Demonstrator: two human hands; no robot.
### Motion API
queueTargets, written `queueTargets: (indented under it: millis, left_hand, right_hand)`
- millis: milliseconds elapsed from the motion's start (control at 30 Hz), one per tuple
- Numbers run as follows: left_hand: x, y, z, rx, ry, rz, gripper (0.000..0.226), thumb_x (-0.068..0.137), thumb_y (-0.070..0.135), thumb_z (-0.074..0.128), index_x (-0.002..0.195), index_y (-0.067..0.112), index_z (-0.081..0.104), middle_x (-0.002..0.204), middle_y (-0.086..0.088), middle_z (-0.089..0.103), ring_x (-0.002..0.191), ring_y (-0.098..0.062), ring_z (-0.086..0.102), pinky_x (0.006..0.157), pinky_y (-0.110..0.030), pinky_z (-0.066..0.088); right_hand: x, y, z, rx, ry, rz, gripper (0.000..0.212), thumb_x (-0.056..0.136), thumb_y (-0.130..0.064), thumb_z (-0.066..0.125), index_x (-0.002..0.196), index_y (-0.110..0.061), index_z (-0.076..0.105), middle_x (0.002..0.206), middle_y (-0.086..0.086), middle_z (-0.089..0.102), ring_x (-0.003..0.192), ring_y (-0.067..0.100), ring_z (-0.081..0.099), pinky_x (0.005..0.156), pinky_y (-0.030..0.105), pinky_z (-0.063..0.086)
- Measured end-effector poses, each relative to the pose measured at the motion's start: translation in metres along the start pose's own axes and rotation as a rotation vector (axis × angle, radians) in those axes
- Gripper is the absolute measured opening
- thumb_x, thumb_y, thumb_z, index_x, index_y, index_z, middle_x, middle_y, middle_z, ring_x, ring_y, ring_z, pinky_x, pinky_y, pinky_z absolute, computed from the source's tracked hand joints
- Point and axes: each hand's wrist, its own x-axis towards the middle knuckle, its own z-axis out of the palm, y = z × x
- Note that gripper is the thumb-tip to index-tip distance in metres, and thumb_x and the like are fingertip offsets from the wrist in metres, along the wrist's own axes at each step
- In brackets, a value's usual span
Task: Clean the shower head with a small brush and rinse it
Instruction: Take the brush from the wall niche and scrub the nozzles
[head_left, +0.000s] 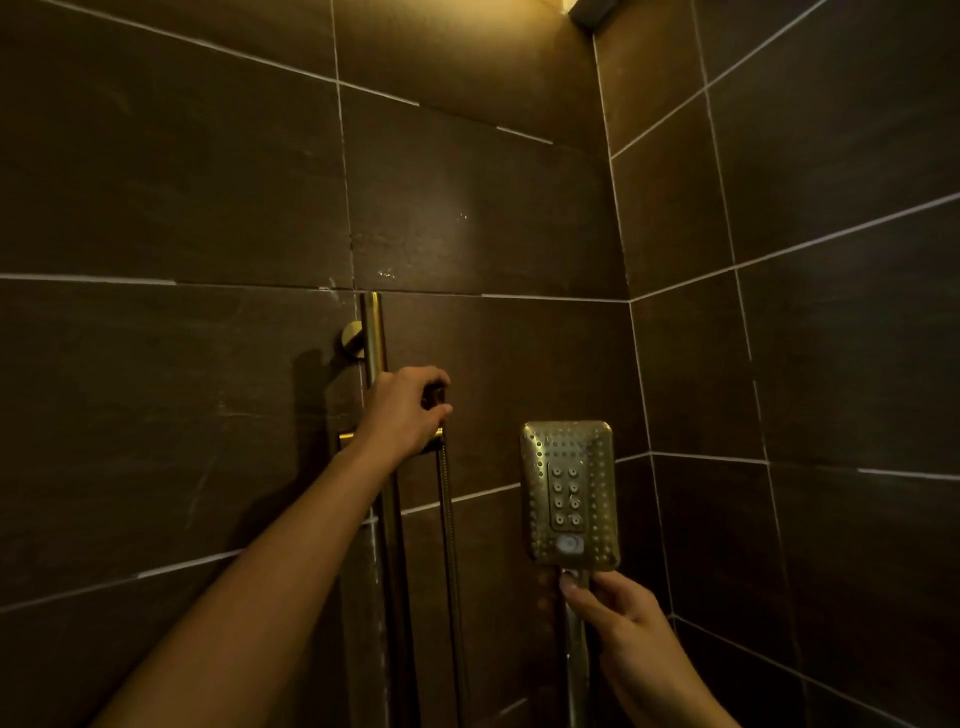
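Room: we see a shower corner where two walls (182, 182) of large dark brown tiles with pale grout lines meet, lit warmly from above.
Wall fittings: a gold rail (373, 332) runs upright on the left-hand wall, fixed near its top by a round bracket (352, 339); a holder (435, 397) sits on the rail, and a metal hose (449, 519) hangs straight down just below it.
Shower head: the rectangular gold shower head (569, 493) is held in the air right of the rail, near the corner of the walls and apart from the holder.
Its direction: we see its long axis upright, handle at the bottom; the nozzle face points toward us, with a block of larger nozzles down the middle and a pale button at the lower end.
Left hand: our left hand (402, 410) reaches up to the rail, fingers curled round the holder.
Right hand: our right hand (618, 623) grips the shower head by its handle, thumb lying just under the head.
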Motion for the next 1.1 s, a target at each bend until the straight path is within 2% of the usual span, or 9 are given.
queueTargets:
  millis: [200, 333, 433, 533, 733, 833, 933, 1033, 1100]
  left_hand:
    - [-0.002, 0.008, 0.002, 0.146, -0.03, 0.008, 0.04, 0.091, 0.019, 0.066, 0.131, 0.019, 0.06, 0.124, -0.009, 0.063, 0.118, -0.026, 0.058, 0.098, -0.04, 0.05]
    - [-0.01, 0.007, 0.006, 0.27, 0.013, 0.071, 0.027, 0.096, 0.022, 0.058, 0.121, 0.014, 0.064, 0.116, -0.007, 0.066, 0.109, -0.022, 0.061, 0.09, -0.035, 0.05]
    - [-0.012, 0.005, 0.009, 0.292, 0.026, 0.074, 0.024, 0.097, 0.027, 0.055, 0.113, 0.013, 0.067, 0.107, -0.006, 0.067, 0.103, -0.023, 0.063, 0.082, -0.036, 0.05]
    - [-0.016, 0.005, 0.015, 0.392, -0.075, 0.068, 0.033, 0.095, 0.046, 0.052, 0.101, 0.016, 0.065, 0.091, -0.003, 0.062, 0.089, -0.019, 0.061, 0.068, -0.033, 0.045]
    - [-0.034, 0.002, 0.025, 0.461, -0.052, 0.12, 0.054, 0.092, 0.056, 0.049, 0.127, 0.016, 0.057, 0.129, -0.006, 0.06, 0.128, -0.024, 0.049, 0.102, -0.037, 0.043]
    - [-0.052, 0.005, 0.033, 0.57, -0.086, 0.115, 0.061, 0.092, 0.058, 0.045, 0.14, 0.02, 0.048, 0.157, -0.012, 0.033, 0.148, -0.027, 0.022, 0.122, -0.045, 0.014]
    - [-0.085, 0.01, 0.047, 0.514, -0.097, 0.092, 0.057, 0.091, 0.058, 0.048, 0.14, 0.029, 0.048, 0.164, -0.009, 0.015, 0.152, -0.025, 0.005, 0.119, -0.05, -0.006]
    - [-0.139, 0.03, 0.071, 0.081, -0.245, -0.005, 0.043, 0.088, 0.056, 0.056, 0.124, 0.033, 0.062, 0.14, 0.004, 0.056, 0.136, -0.016, 0.045, 0.121, -0.044, 0.021]
    - [-0.182, 0.053, 0.09, -0.361, -0.445, -0.121, 0.03, 0.086, 0.049, 0.066, 0.106, 0.028, 0.074, 0.106, 0.01, 0.075, 0.106, -0.01, 0.067, 0.098, -0.035, 0.052]
  right_hand:
    - [0.0, 0.005, -0.005, 0.043, -0.007, 0.013, 0.017, 0.089, -0.001, 0.065, 0.103, 0.004, 0.074, 0.101, 0.027, 0.075, 0.079, 0.027, 0.074, 0.068, 0.035, 0.06]
    - [-0.005, 0.006, -0.01, 0.069, -0.041, 0.012, 0.069, 0.043, -0.041, 0.099, 0.093, 0.001, 0.08, 0.096, 0.024, 0.077, 0.079, 0.029, 0.074, 0.067, 0.037, 0.061]
    - [-0.007, 0.005, -0.013, 0.095, -0.029, 0.033, 0.022, 0.083, -0.007, 0.074, 0.102, 0.006, 0.074, 0.092, 0.021, 0.077, 0.077, 0.029, 0.073, 0.073, 0.043, 0.058]
    - [-0.009, 0.001, -0.014, 0.051, -0.002, 0.018, 0.017, 0.093, 0.005, 0.058, 0.1, 0.005, 0.073, 0.088, 0.019, 0.077, 0.074, 0.027, 0.073, 0.07, 0.039, 0.059]
    - [-0.016, 0.001, -0.02, 0.055, 0.013, 0.013, 0.017, 0.093, 0.004, 0.059, 0.098, 0.003, 0.075, 0.094, 0.023, 0.076, 0.081, 0.03, 0.072, 0.072, 0.043, 0.059]
    - [-0.023, 0.0, -0.027, 0.084, 0.036, 0.028, 0.017, 0.094, 0.004, 0.058, 0.1, 0.003, 0.073, 0.096, 0.024, 0.076, 0.081, 0.031, 0.073, 0.076, 0.046, 0.058]
    - [-0.034, -0.001, -0.042, 0.112, 0.068, 0.034, 0.016, 0.093, 0.0, 0.061, 0.101, 0.003, 0.074, 0.101, 0.024, 0.076, 0.086, 0.033, 0.074, 0.08, 0.046, 0.059]
    - [-0.05, -0.004, -0.063, 0.121, 0.063, 0.035, 0.018, 0.094, -0.004, 0.06, 0.104, 0.0, 0.075, 0.103, 0.017, 0.076, 0.094, 0.031, 0.074, 0.082, 0.042, 0.061]
    - [-0.063, -0.008, -0.078, 0.119, 0.06, 0.031, 0.019, 0.095, -0.003, 0.058, 0.107, 0.001, 0.073, 0.102, 0.014, 0.075, 0.096, 0.029, 0.073, 0.083, 0.039, 0.061]
